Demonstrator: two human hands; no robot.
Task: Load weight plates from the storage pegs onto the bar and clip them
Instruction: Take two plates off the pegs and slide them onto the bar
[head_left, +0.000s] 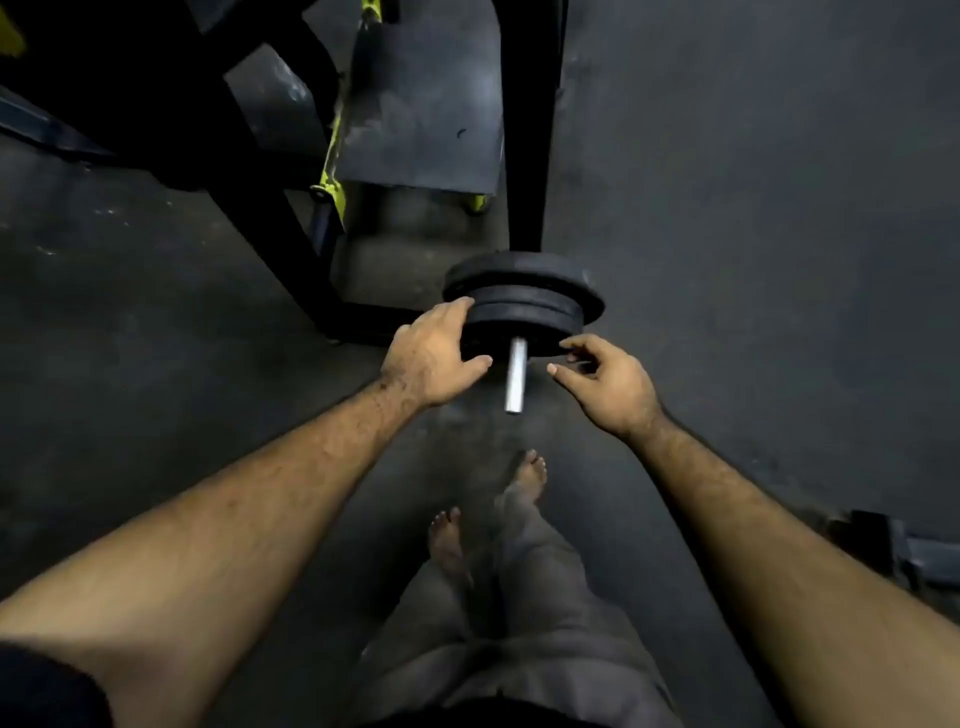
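Dark rubber floor (727, 208) fills the view, with a black frame (270, 223) and a grey bench (421, 114) with yellow-green trim at the top. In front of you a stack of black plates (524, 296) sits on the bar (515, 379), whose bare silver end points back toward you past the nearest plate. Your left hand (431, 358) grips the left rim of the nearest plate, fingers curled over its edge and thumb pressed to its face. Your right hand (608, 379) is at the plate's right rim, fingertips touching it, fingers loosely bent and thumb held apart; it closes on nothing. Your bare feet (452, 535) stand on the floor below the bar, grey trousers (535, 623) above them
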